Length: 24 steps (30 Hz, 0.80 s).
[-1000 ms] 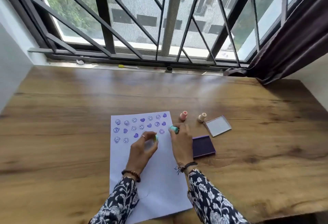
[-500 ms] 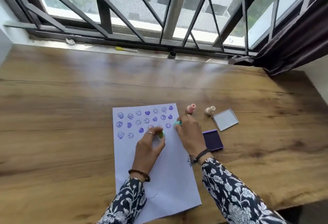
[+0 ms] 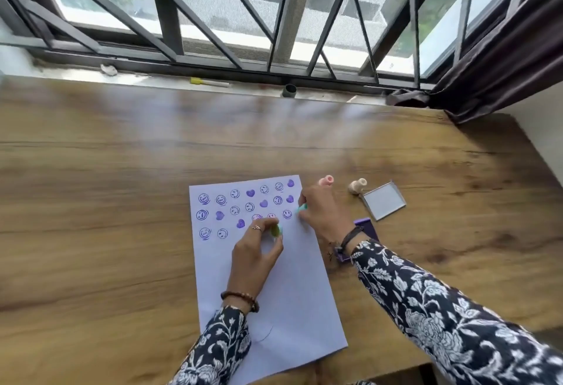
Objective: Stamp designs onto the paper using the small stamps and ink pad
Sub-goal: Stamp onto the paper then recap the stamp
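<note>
A white paper (image 3: 292, 299) lies on the wooden table (image 3: 122, 202), its top part filled with purple smiley and heart prints. My left hand (image 3: 254, 255) pinches a small green stamp (image 3: 275, 230) held down on the sheet below the printed rows. My right hand (image 3: 324, 215) grips a small teal stamp (image 3: 302, 208) at the paper's right edge. The purple ink pad (image 3: 367, 226) sits to the right, mostly hidden by my right wrist. A pink stamp (image 3: 326, 179) and a beige stamp (image 3: 357, 186) stand behind my right hand.
The ink pad's clear lid (image 3: 384, 204) lies beside the beige stamp. A window with dark bars runs along the table's far edge, with a yellow marker (image 3: 208, 82) on the sill. A dark curtain (image 3: 502, 58) hangs at the back right.
The camera has tilted down and shifted left. My right hand has slid away from the ink pad towards the paper's right edge. My left hand stays on the green stamp.
</note>
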Each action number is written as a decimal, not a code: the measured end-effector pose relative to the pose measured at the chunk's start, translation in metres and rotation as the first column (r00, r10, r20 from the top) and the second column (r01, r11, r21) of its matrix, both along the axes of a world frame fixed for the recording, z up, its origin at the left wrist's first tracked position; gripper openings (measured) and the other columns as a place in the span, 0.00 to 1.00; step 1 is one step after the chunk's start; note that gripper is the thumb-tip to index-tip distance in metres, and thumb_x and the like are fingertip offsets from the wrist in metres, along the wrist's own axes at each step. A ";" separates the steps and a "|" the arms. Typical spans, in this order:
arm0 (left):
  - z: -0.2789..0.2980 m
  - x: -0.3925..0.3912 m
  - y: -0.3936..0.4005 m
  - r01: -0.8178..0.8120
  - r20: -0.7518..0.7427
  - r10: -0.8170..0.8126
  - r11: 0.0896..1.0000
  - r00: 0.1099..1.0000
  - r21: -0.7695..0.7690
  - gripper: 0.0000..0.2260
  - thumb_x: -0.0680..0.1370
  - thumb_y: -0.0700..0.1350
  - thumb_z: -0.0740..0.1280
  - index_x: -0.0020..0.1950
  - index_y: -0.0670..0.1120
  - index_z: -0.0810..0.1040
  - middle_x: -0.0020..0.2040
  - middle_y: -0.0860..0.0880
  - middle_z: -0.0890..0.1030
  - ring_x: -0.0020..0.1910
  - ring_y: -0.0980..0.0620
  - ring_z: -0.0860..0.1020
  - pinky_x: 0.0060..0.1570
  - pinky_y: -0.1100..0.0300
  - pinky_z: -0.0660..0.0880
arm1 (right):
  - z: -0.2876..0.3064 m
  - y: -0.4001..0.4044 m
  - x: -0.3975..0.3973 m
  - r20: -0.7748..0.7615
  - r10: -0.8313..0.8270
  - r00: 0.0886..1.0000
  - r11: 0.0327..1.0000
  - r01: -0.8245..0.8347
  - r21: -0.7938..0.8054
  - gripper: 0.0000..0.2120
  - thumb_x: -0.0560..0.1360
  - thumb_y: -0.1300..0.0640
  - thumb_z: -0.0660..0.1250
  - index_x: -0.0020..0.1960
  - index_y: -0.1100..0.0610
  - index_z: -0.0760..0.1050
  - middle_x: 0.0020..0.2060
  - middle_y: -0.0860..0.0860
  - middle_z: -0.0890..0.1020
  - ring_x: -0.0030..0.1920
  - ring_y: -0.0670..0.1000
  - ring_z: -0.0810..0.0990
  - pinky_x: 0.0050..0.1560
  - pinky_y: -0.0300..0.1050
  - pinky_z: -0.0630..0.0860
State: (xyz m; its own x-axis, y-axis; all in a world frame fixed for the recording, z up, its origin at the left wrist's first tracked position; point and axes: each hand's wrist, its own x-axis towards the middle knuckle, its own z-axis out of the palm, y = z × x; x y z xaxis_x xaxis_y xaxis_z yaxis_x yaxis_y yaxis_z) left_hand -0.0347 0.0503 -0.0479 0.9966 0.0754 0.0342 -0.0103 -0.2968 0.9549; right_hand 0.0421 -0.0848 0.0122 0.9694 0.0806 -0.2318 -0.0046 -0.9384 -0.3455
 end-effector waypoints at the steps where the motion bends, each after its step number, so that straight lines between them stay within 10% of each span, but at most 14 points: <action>1: 0.001 0.000 0.000 0.003 -0.008 -0.002 1.000 1.000 0.008 0.13 0.70 0.37 0.71 0.52 0.47 0.76 0.47 0.52 0.82 0.46 0.60 0.79 0.47 0.81 0.67 | 0.001 0.000 -0.003 0.016 0.014 1.000 1.000 -0.014 -0.025 0.08 0.68 0.69 0.62 0.45 0.65 0.77 0.46 0.63 0.81 0.48 0.63 0.77 0.41 0.46 0.67; 7: 0.005 0.000 0.003 0.034 -0.054 -0.035 0.999 0.998 -0.012 0.12 0.70 0.37 0.71 0.51 0.48 0.76 0.47 0.53 0.81 0.47 0.56 0.80 0.47 0.81 0.68 | 0.004 -0.009 -0.019 0.017 -0.185 0.983 0.952 0.175 0.253 0.02 0.69 0.64 0.68 0.41 0.59 0.78 0.42 0.58 0.81 0.44 0.56 0.78 0.40 0.42 0.68; 10: 0.011 0.001 0.006 0.021 -0.079 -0.028 0.996 0.996 -0.090 0.12 0.70 0.37 0.71 0.49 0.50 0.77 0.47 0.53 0.82 0.49 0.58 0.79 0.50 0.79 0.69 | 0.009 -0.021 -0.033 -0.171 -0.543 0.822 0.507 0.483 0.714 0.01 0.69 0.63 0.72 0.40 0.59 0.81 0.38 0.56 0.82 0.40 0.51 0.79 0.45 0.40 0.75; 13: 0.019 0.001 0.008 -0.029 -0.083 0.016 0.988 0.996 -0.153 0.10 0.70 0.37 0.72 0.47 0.50 0.78 0.47 0.53 0.82 0.46 0.66 0.78 0.49 0.78 0.69 | 0.016 -0.032 -0.052 -0.484 -0.479 0.732 -0.039 0.533 0.845 0.02 0.72 0.66 0.68 0.44 0.64 0.79 0.39 0.55 0.82 0.37 0.47 0.81 0.42 0.38 0.80; 16: 0.029 0.001 0.006 -0.074 -0.161 0.020 0.936 0.987 -0.344 0.10 0.70 0.36 0.71 0.45 0.50 0.80 0.44 0.51 0.82 0.41 0.65 0.79 0.43 0.76 0.73 | 0.022 -0.039 -0.070 -0.572 -0.395 0.719 -0.217 0.532 0.819 0.04 0.74 0.67 0.65 0.44 0.62 0.79 0.35 0.52 0.84 0.35 0.45 0.83 0.37 0.33 0.81; 18: 0.037 0.002 0.000 -0.077 -0.233 -0.037 0.884 0.972 -0.461 0.08 0.71 0.36 0.70 0.44 0.49 0.81 0.42 0.50 0.82 0.39 0.62 0.80 0.42 0.73 0.76 | 0.023 -0.039 -0.080 -0.562 -0.357 0.746 -0.193 0.529 0.826 0.05 0.74 0.68 0.64 0.45 0.61 0.78 0.34 0.52 0.86 0.35 0.46 0.84 0.38 0.34 0.81; 24: 0.057 0.010 -0.019 -0.006 -0.313 -0.256 0.765 0.914 -0.643 0.06 0.72 0.35 0.67 0.44 0.43 0.82 0.38 0.50 0.83 0.39 0.56 0.80 0.43 0.68 0.79 | 0.029 -0.040 -0.092 -0.320 -0.320 0.892 0.275 0.411 0.869 0.09 0.72 0.66 0.69 0.44 0.52 0.82 0.44 0.53 0.85 0.46 0.49 0.83 0.43 0.34 0.79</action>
State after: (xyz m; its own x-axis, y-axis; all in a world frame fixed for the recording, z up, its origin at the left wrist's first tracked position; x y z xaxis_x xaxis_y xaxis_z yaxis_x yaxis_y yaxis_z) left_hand -0.0249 0.0315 0.0095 0.9247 -0.1776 -0.3368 0.3788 0.3391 0.8611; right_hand -0.0500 -0.1248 0.0408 0.9417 -0.0782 -0.3273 -0.3235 0.0569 -0.9445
